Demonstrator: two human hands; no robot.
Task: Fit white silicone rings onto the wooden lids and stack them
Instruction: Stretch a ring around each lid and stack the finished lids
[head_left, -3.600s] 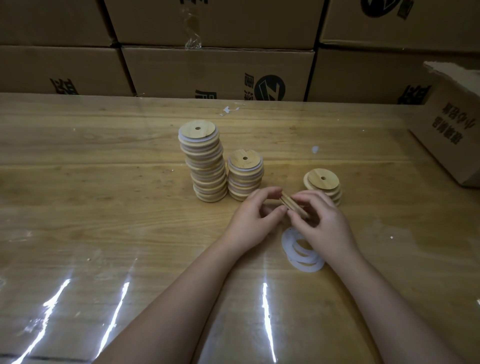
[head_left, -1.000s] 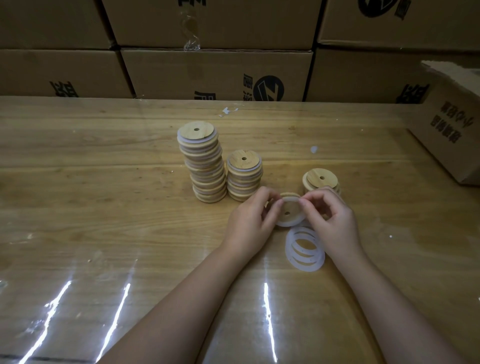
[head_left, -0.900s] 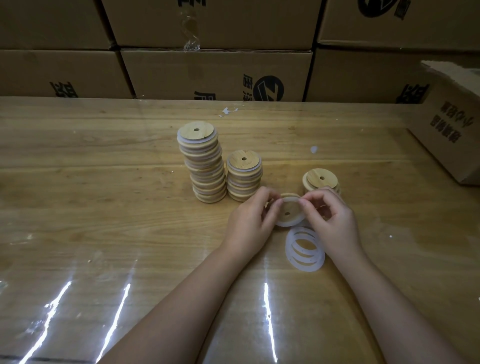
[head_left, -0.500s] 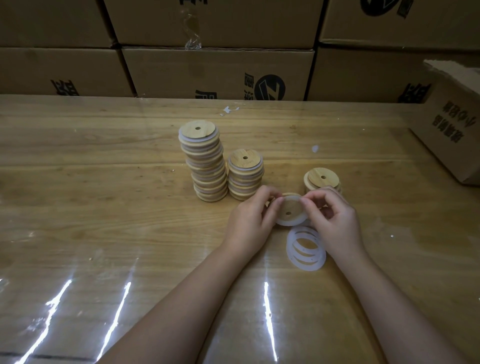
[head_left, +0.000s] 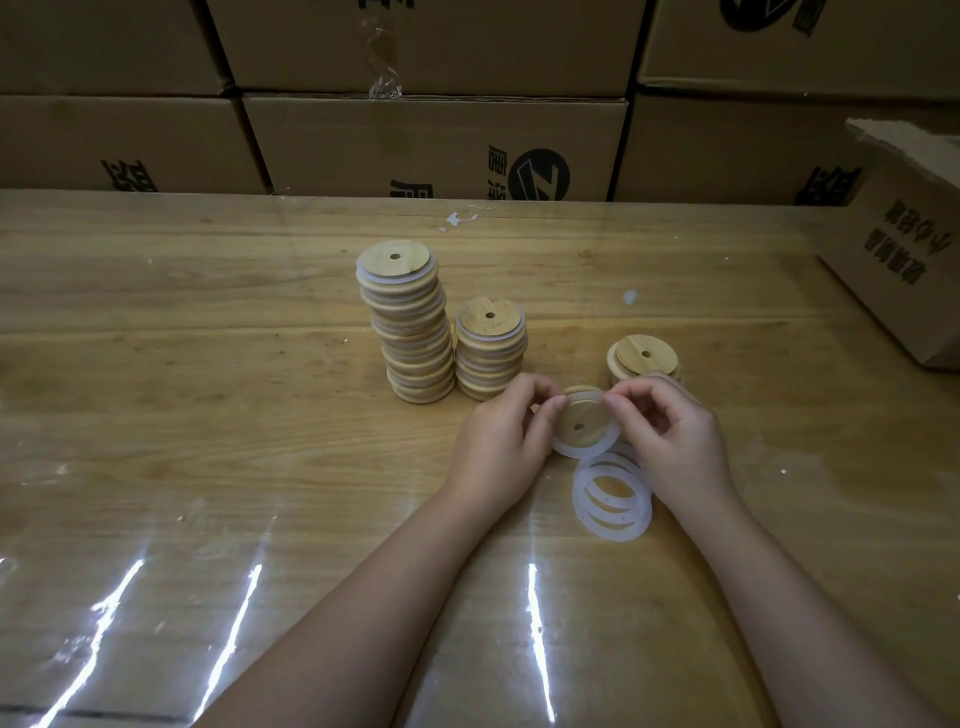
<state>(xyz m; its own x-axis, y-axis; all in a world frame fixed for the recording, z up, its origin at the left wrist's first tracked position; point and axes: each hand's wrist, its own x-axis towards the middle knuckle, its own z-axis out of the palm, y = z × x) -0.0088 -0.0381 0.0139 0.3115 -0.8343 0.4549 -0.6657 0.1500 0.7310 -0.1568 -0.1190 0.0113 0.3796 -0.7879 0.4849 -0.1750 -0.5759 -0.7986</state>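
Closest in, flat on the glossy surface (head_left: 208, 415): a small heap of loose white rings (head_left: 613, 532), partly tucked under the right hand (head_left: 675, 441). Just beyond, lifted clear and tilted face-up toward the camera: one wooden lid (head_left: 582, 421), held between both hands. On its left rim the left hand (head_left: 501, 441), on its right rim the right hand, fingers of each curled in and pinching the edge, fingertips nearly meeting at the far side. Around that lid, a white ring (head_left: 574, 451), showing along the near edge; looks seated or close to it, far side hidden by fingertips.

Next stop, by my read: a stack, up and to the left. Nearer for that job, the left hand, with the middle stack (head_left: 491, 343) just past its knuckles and the tall stack (head_left: 410, 322) close beside, leaning a little. Nothing in the way between lid and stacks. Behind the right hand, a short pile of lids (head_left: 645, 356), apparently ringless. Farther back, white scraps (head_left: 629, 296), then cardboard boxes (head_left: 431, 140).
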